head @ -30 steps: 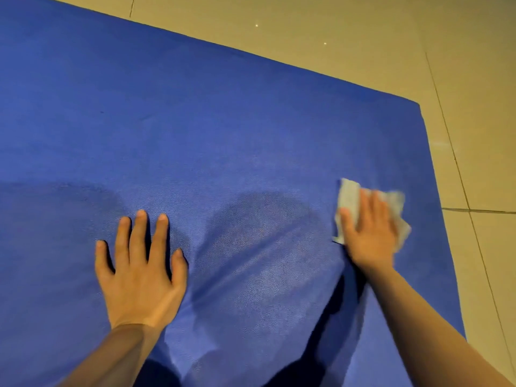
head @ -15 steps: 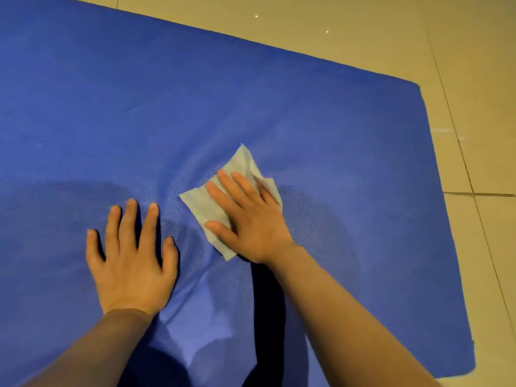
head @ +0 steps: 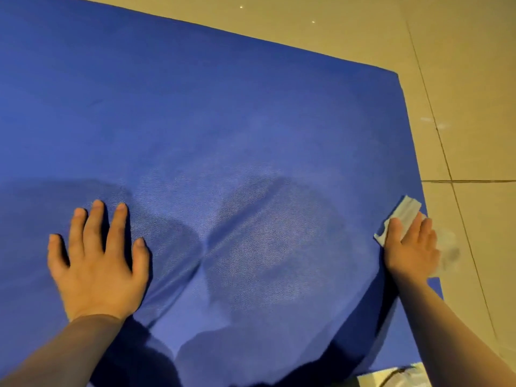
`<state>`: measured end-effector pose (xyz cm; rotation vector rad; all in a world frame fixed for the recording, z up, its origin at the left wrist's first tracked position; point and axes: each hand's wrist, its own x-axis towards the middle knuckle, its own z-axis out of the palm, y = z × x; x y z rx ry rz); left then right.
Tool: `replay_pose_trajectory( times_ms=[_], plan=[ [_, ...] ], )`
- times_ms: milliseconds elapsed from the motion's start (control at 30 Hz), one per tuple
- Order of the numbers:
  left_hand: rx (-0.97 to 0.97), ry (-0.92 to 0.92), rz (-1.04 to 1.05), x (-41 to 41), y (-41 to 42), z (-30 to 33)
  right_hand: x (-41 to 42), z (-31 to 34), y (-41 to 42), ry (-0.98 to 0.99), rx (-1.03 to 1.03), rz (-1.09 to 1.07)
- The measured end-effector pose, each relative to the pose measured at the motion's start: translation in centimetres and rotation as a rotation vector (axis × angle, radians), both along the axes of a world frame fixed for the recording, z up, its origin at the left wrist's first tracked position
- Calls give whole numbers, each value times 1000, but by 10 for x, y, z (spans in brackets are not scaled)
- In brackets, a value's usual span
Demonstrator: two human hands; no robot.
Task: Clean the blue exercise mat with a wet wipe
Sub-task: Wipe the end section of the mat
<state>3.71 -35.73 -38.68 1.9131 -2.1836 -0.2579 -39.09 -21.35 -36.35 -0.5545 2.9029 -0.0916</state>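
Note:
The blue exercise mat (head: 223,113) covers most of the view and lies flat on the tiled floor. A damp sheen and shallow creases show across its middle. My left hand (head: 97,261) lies flat on the mat at the lower left, fingers spread and straight. My right hand (head: 410,247) presses the pale wet wipe (head: 402,213) onto the mat at its right edge, fingers straight. Part of the wipe sticks out past my fingertips, and the rest is under my palm and blurred.
Beige floor tiles (head: 460,93) with dark grout lines run along the top and right of the mat. A pale object with a dark cord (head: 396,375) peeks in at the bottom right, just past the mat's near edge.
My right hand swept the wipe from the right side to the mat's middle, then back out to the right edge. My left hand stayed flat in place.

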Motion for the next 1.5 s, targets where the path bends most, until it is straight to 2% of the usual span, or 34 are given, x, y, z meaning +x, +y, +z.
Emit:
replay_pose_trajectory(
  times_ms=[100, 133, 200, 267, 367, 433, 500, 567, 733, 833, 933, 1000, 1033, 1100, 1200, 1267, 1333, 1500],
  plan=[
    [20, 11, -15, -1, -1, -2, 23, -4, -33, -7, -7, -176],
    [25, 11, -18, -1, -1, -2, 34, -2, -50, -41, 4, -164],
    [39, 8, -17, -1, 0, -2, 69, -1, -86, -95, 30, 16],
    [45, 13, -6, -1, 1, -2, 126, -3, -116, -135, 16, 318],
    [23, 19, 1, -2, 1, -2, 216, -12, -130, -74, -60, 758],
    [10, 26, 3, -3, 2, -2, 240, -13, -127, -74, -104, 884],
    [9, 30, -5, -2, 2, -2, 221, -16, -113, -93, -127, 955],
    [9, 26, -2, 0, 2, -4, 176, -12, -87, -92, -113, 852],
    [15, 77, -25, 4, -1, -13, 65, 7, 29, -88, 53, 127],
    [-17, 82, -63, 5, -2, -17, 64, 14, 63, -113, 37, -154],
    [-18, 62, -84, 6, -4, -17, 110, 6, 45, -74, 25, -316],
    [-3, 74, -59, 4, -3, -15, 157, -3, 18, -82, 34, -231],
    [10, 78, -42, 3, -2, -14, 186, -7, 4, -60, 12, -103],
    [38, 72, -12, 1, -1, -10, 248, -13, -15, 9, -51, 250],
    [15, 59, -16, 0, 1, -5, 309, -5, -28, -75, -106, 801],
    [9, 60, -25, 0, 0, -3, 293, -7, -28, -83, -149, 975],
    [23, 69, -20, 1, 0, -3, 244, -9, -17, -96, -135, 829],
    [39, 61, -18, 1, 0, -5, 94, 13, 59, -162, 78, 74]
  ],
)
